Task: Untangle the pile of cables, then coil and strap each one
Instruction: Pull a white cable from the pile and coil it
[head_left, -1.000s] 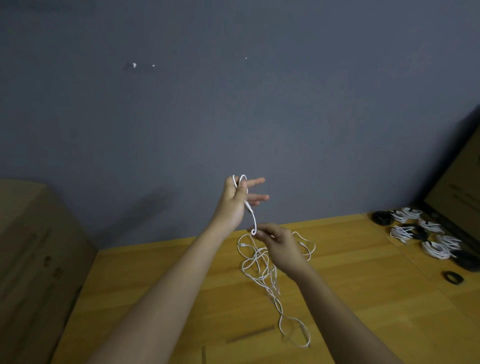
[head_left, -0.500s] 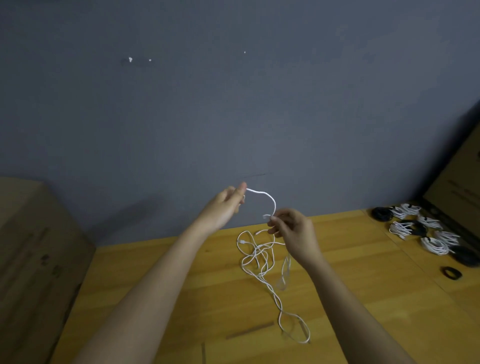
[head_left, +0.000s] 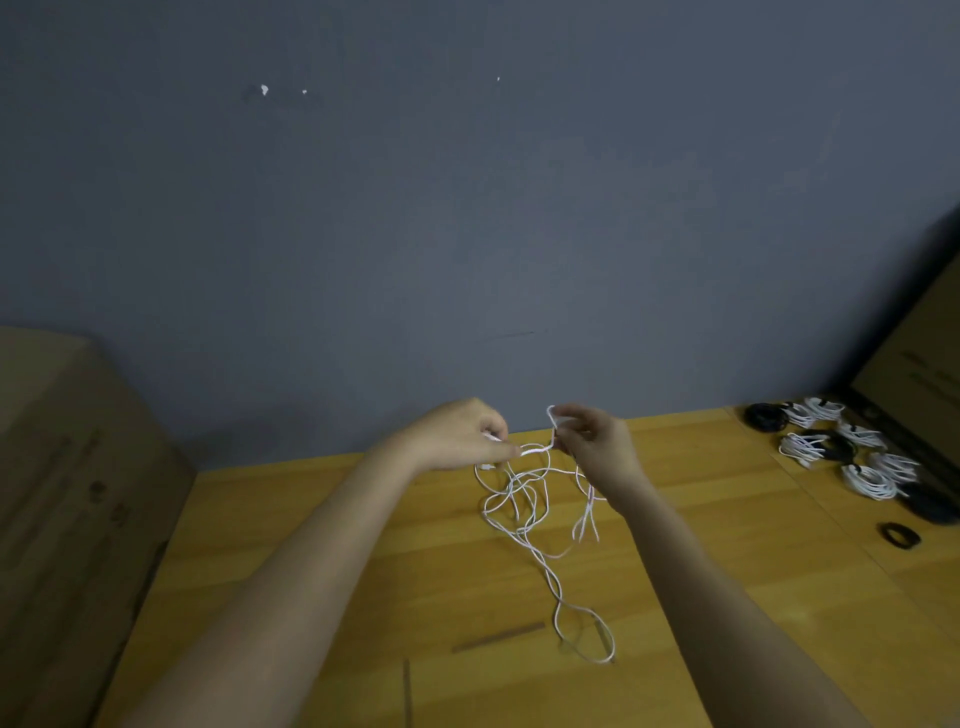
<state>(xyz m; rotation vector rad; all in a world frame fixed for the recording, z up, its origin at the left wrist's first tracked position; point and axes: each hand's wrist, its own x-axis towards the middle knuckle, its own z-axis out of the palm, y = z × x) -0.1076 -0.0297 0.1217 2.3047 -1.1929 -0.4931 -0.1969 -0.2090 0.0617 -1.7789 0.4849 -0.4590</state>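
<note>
A thin white cable (head_left: 524, 499), judged light and limp, is pinched by left hand (head_left: 457, 436) and right hand (head_left: 592, 441) above the table (head_left: 311, 597); holding near its end is advised.

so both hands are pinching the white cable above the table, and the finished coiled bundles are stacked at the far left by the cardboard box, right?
Not quite. The left hand and right hand do pinch the white cable above the table, but the coiled bundles lie at the far right, not the left. The head view shows it.
</note>
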